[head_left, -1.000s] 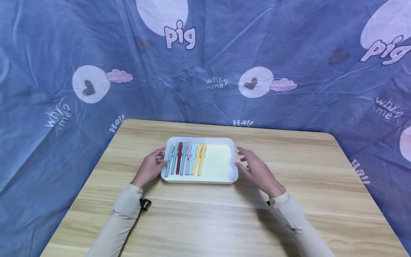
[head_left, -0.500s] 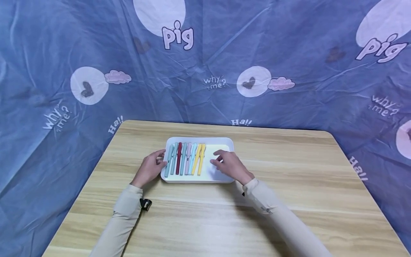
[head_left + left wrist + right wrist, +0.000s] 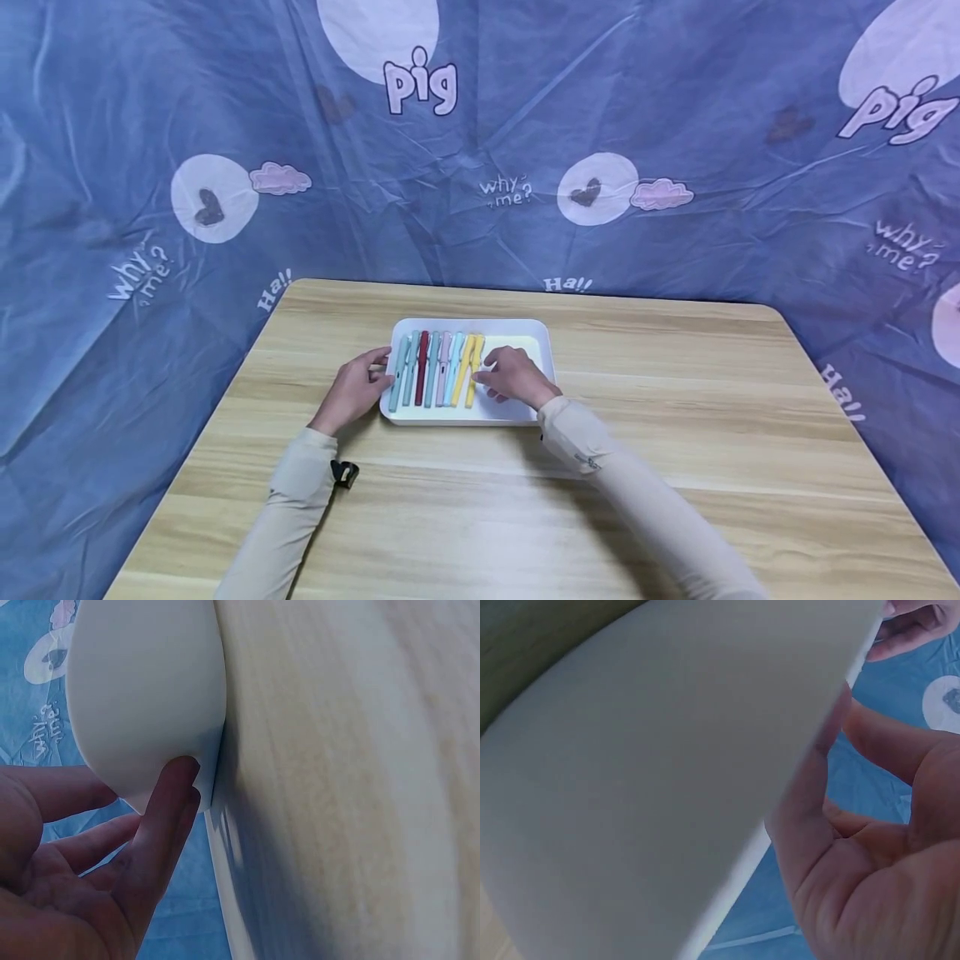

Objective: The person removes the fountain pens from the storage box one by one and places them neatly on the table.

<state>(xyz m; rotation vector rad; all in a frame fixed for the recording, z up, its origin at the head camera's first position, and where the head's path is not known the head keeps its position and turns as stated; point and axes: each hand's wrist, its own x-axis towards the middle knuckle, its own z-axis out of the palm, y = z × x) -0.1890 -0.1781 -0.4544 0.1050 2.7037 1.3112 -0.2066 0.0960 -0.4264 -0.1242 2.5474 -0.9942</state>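
A white rectangular tray [image 3: 461, 419] lies on the wooden table, with several capped pens in a row in its left half. From the left come teal pens and a dark red pen [image 3: 422, 371], then a lilac pen [image 3: 444, 371], a light blue pen [image 3: 453, 371] and two yellow pens [image 3: 470, 392]. My left hand [image 3: 352, 392] holds the tray's left end, thumb at the rim and fingers against the outer wall [image 3: 150, 682]. Over the tray's right half, my right hand [image 3: 517, 375] has thumb and forefinger apart, thumb tip at the rightmost yellow pen. The tray wall [image 3: 652, 772] hides those fingertips in the right wrist view.
The wooden table [image 3: 420, 533] extends around the tray on all sides. Behind it hangs a blue printed cloth [image 3: 480, 125]. A black clip-like piece [image 3: 345, 474] sits at the left cuff.
My right hand has moved left from beside the tray's right end, over its inside, to the rightmost yellow pen. My left hand stays at the left end, and the pens lie as before.
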